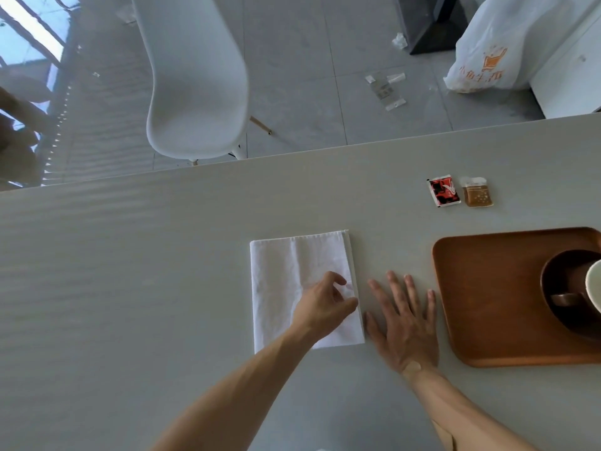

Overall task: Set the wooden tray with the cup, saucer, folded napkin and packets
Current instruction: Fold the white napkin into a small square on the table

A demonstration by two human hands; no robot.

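Note:
A white folded napkin [286, 281] lies flat on the grey table, left of the wooden tray [487, 304]. My left hand [322, 304] rests on the napkin's right part, fingers curled loosely, thumb at its right edge. My right hand [403, 320] lies flat and spread on the table between the napkin and the tray, holding nothing. On the tray's right side sits a dark brown saucer [559, 288] with a cup [594, 284] partly cut off by the frame edge. A red packet [443, 191] and a clear amber packet [477, 192] lie side by side beyond the tray.
The table's far edge [292, 151] runs across the view. Behind it stands a white chair [198, 86] on a tiled floor with scattered wrappers [385, 87] and a white plastic bag [500, 50].

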